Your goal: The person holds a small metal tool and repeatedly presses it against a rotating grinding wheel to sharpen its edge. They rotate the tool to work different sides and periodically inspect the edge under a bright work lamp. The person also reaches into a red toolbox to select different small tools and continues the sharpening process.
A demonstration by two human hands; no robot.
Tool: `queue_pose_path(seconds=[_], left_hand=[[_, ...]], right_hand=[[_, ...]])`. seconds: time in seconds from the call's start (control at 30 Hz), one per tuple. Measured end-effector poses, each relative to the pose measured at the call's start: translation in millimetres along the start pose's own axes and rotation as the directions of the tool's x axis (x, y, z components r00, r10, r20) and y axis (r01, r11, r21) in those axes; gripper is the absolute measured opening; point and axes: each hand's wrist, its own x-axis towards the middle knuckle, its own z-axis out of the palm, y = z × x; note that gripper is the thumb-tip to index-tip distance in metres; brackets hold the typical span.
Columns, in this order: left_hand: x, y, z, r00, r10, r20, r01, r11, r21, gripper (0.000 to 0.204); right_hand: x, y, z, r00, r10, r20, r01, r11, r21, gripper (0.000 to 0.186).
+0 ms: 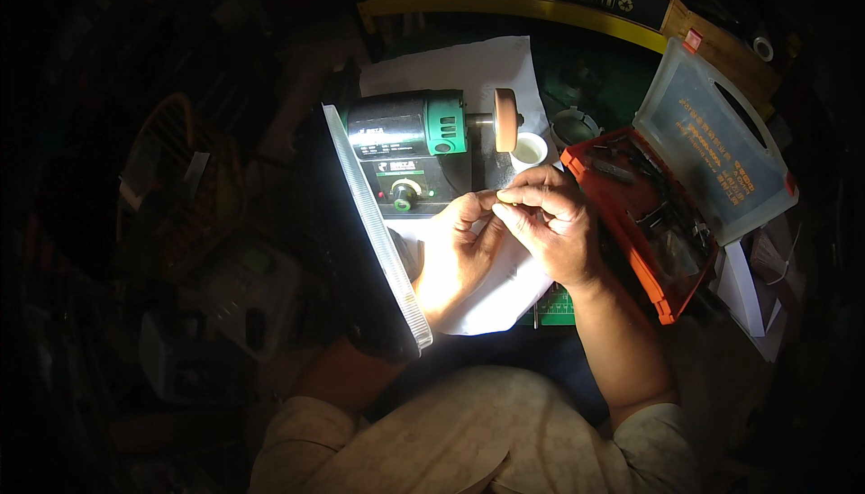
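My left hand [459, 246] and my right hand [554, 228] meet fingertip to fingertip over a white paper sheet [518, 282]. Both are closed in a pinch on something small between them, too small and too covered by the fingers to name. Just beyond them stands a bench grinder [405, 125] with a black and green motor and a control knob [405, 192] on its base. Its tan grinding wheel [506, 120] sits on the shaft at the right, apart from my fingers. Close behind my right hand is a white cup [530, 150].
A bright lamp panel [378, 233] slants along the left, over my left forearm. On the right lies an orange case [644, 224] of tools, its clear lid [712, 143] raised. A green cutting mat [557, 305] shows under the paper. A yellow rail [523, 6] runs behind.
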Motion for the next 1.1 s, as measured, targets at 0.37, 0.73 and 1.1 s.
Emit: queue_pose_path(seconds=[0.37,0.73,1.1], left_hand=[[-0.2,4.4,1.1,0.999,-0.032,-0.019,0.03,0.997,-0.07,0.017],[-1.5,4.7,-0.6,0.992,-0.126,-0.022,0.124,0.988,-0.087,0.011],[-0.1,4.9,0.0,0.995,-0.075,-0.071,0.072,0.996,-0.054,0.011]], right_hand=[[-1.0,-2.0,-1.0,0.998,-0.049,-0.033,0.046,0.995,-0.093,0.027],[2.9,-0.5,-5.8,0.982,-0.186,-0.025,0.177,0.963,-0.204,0.031],[0.1,3.9,-7.1,0.989,-0.148,-0.007,0.145,0.975,-0.17,0.029]])
